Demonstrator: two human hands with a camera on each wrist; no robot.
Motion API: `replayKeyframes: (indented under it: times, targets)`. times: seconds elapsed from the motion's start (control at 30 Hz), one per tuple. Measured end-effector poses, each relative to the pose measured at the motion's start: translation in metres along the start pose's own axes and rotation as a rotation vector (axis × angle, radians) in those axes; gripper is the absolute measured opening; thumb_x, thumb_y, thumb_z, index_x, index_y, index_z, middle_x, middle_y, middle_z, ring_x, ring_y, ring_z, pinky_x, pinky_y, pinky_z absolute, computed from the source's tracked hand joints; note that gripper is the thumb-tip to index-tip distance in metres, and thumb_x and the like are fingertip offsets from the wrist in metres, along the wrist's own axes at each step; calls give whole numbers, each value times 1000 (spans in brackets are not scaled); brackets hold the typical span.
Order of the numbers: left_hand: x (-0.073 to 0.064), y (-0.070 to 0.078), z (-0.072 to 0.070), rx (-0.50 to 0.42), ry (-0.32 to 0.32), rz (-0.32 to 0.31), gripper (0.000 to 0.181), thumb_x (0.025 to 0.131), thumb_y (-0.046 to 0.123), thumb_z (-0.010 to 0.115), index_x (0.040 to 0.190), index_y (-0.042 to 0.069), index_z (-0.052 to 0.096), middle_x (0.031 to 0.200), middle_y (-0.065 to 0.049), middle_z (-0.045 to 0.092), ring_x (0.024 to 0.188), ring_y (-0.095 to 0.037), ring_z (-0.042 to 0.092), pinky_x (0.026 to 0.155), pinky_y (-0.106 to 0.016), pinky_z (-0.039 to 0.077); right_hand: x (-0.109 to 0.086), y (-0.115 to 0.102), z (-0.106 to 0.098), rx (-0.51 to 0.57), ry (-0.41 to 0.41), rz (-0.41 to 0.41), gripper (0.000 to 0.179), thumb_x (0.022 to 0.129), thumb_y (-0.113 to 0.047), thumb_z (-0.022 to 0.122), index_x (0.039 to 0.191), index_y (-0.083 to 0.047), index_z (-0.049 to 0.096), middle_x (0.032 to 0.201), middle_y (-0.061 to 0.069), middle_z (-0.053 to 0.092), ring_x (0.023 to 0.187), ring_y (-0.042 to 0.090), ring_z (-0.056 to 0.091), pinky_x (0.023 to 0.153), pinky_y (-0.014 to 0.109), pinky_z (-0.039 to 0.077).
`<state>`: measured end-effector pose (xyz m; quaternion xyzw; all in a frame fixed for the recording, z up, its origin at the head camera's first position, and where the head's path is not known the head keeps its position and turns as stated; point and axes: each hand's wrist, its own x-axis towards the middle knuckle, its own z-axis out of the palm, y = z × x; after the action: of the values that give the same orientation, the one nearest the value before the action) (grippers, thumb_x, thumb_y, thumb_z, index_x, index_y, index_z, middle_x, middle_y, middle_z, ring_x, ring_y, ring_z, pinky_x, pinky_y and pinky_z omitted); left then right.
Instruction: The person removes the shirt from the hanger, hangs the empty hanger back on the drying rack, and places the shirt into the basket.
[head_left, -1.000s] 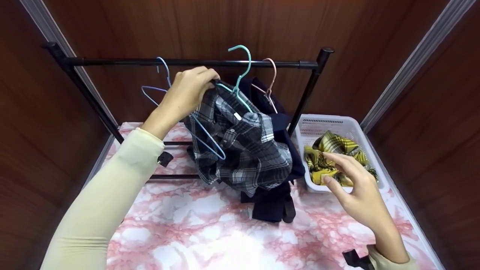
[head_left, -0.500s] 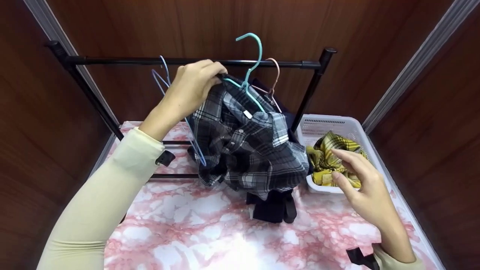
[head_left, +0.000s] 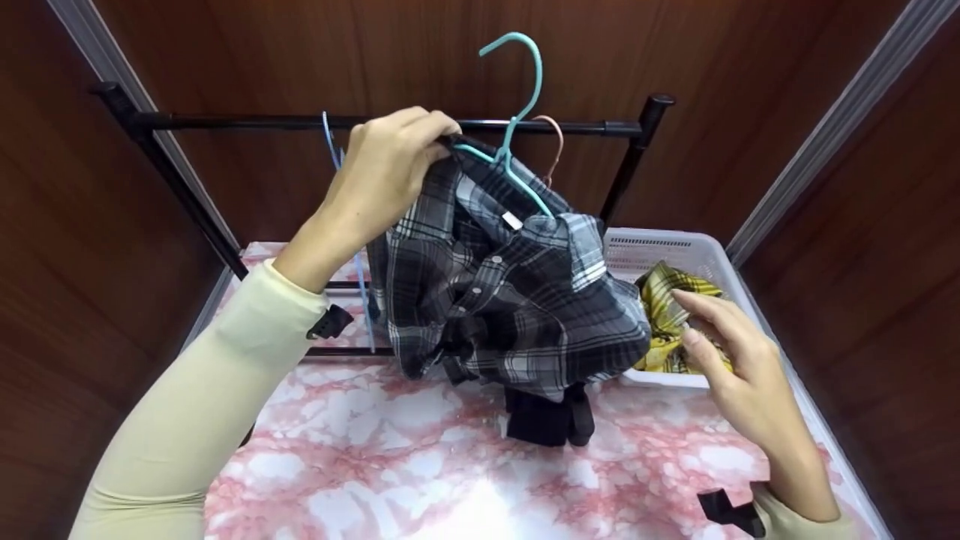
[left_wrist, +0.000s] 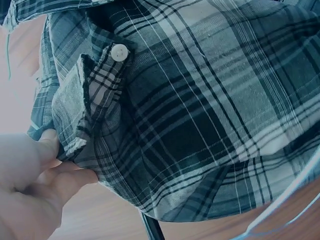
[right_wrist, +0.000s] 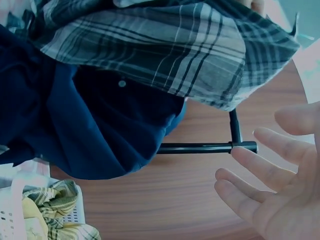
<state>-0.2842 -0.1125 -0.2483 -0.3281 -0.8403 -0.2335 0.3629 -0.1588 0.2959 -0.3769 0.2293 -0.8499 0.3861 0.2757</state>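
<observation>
My left hand [head_left: 390, 169] pinches the shoulder and collar edge of a black-and-grey plaid shirt [head_left: 517, 315], as the left wrist view also shows. Inside the collar sits a turquoise hanger [head_left: 508, 139]; its hook rises above the rack's bar, apart from it. White buttons run down the shirt's front. My right hand [head_left: 750, 375] holds nothing; its fingers are spread and gently bent beside the shirt, in front of the basket. Behind the plaid shirt hangs a dark navy garment [right_wrist: 110, 125] with a pink hanger [head_left: 556, 142], whose hook is over the bar.
A black clothes rack [head_left: 247, 121] spans the back. On its bar hangs a bare blue hanger [head_left: 362, 289], left of the shirt. A white basket [head_left: 697, 244] with yellow plaid clothing [head_left: 664, 296] stands at the right. Wooden panels [head_left: 862, 262] enclose the pink-and-white marbled surface [head_left: 375, 450].
My left hand has lifted the plaid shirt and its turquoise hanger up and to the right. The blue hanger has swung round on the bar. My right hand has shifted slightly right.
</observation>
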Motion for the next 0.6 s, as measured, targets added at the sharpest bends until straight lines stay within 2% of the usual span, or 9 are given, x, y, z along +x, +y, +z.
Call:
replayKeyframes:
  times: [0.1,0.23,0.4,0.6]
  targets:
    - [-4,-2,2,12,-8,-14,15,101,9,68,113,4,76,104,-11,76,98,-26,73,89,-44,59,0,-1,0,7,3,5,45,101,8,61,143,-7,66,137,12,67,126,2,59,100,10,44]
    - [-16,-7,8,29,-45,-49,16,102,10,68,114,4,76,103,-13,75,98,-29,74,88,-46,60,1,-3,1,24,-8,18,44,103,5,60,145,-7,65,139,12,67,126,2,59,98,9,46]
    - [-33,-8,18,-9,-87,-99,16,102,8,68,114,3,76,103,-15,76,99,-31,75,89,-45,60,6,-5,5,63,-14,35,44,104,3,59,145,-9,65,139,12,67,128,4,60,102,12,45]
    - [-47,-7,27,-10,-148,-137,15,101,7,69,115,4,76,106,-15,76,102,-32,75,91,-47,61,16,-12,19,109,-19,23,41,105,1,57,144,-9,66,135,13,69,126,10,62,104,16,46]
